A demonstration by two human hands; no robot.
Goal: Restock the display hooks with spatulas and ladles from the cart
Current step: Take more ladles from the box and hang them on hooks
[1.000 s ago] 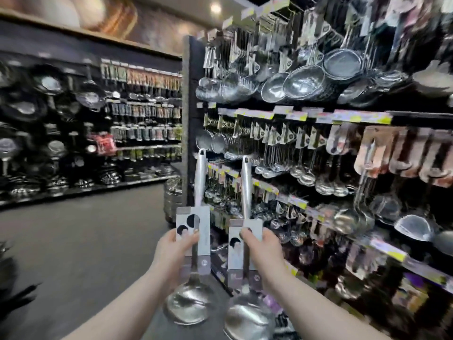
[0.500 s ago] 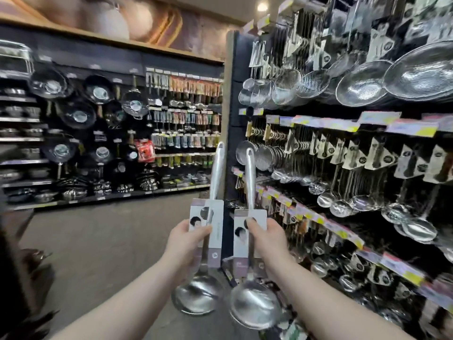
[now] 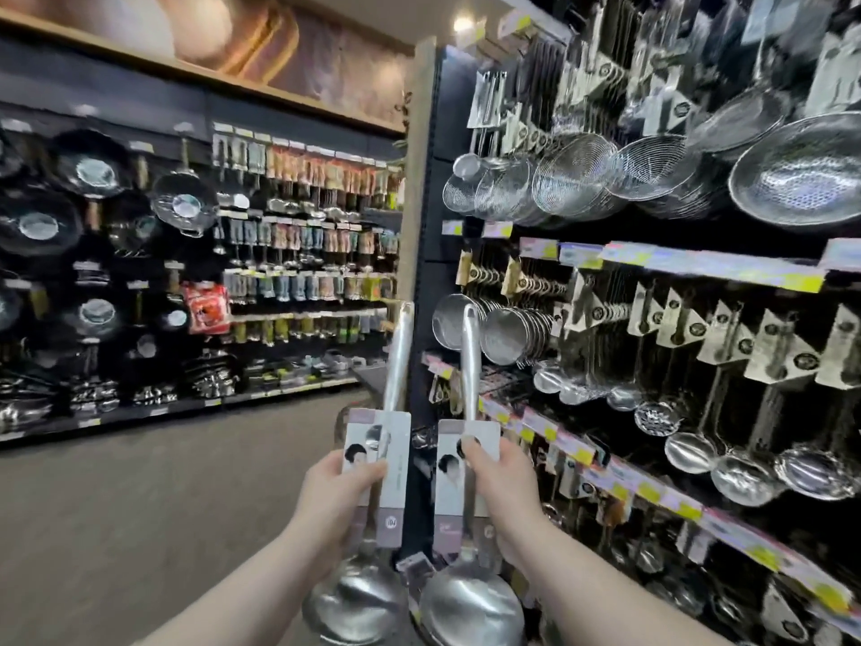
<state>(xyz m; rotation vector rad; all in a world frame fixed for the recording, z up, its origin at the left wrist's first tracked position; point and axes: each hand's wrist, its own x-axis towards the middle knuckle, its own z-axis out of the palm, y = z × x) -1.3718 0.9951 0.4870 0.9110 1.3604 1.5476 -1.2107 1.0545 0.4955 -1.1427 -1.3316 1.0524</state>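
Ladles (image 3: 398, 361) stand bowl-down, left hand (image 3: 335, 496) and right hand (image 3: 503, 482) gripping their cards (image 3: 396, 463).

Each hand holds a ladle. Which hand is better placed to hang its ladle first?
Probably the right hand: its ladle is nearer the hook display, which stands on the person's right. The left hand would have to reach across.

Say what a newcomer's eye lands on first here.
Two carded steel ladles at bottom centre, bowls down: the left hand grips the left ladle, the right hand the right ladle. Right of them, mesh strainers hang above rows of hanging ladles. Dark pans cover the far left wall.
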